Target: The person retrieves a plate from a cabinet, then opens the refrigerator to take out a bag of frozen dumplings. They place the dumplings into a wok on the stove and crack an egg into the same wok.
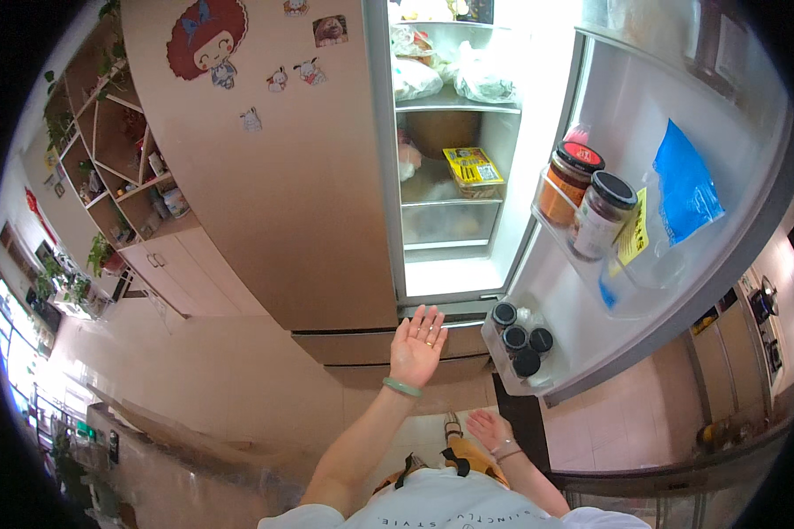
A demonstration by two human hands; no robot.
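The step in hand looks like a pause at the open fridge, upper centre to right of the frame — nothing is gripped. At centre, the left hand is palm up, fingers extended and slightly spread; at lower centre-right, the right hand is also uncurled, holding nothing. Grasping the dark-lidded jars, right of centre, would call for reaching forward and closing the fingers.

Wooden shelving; potted plant

Dark lettering stands on the white shirt and yellow packet.
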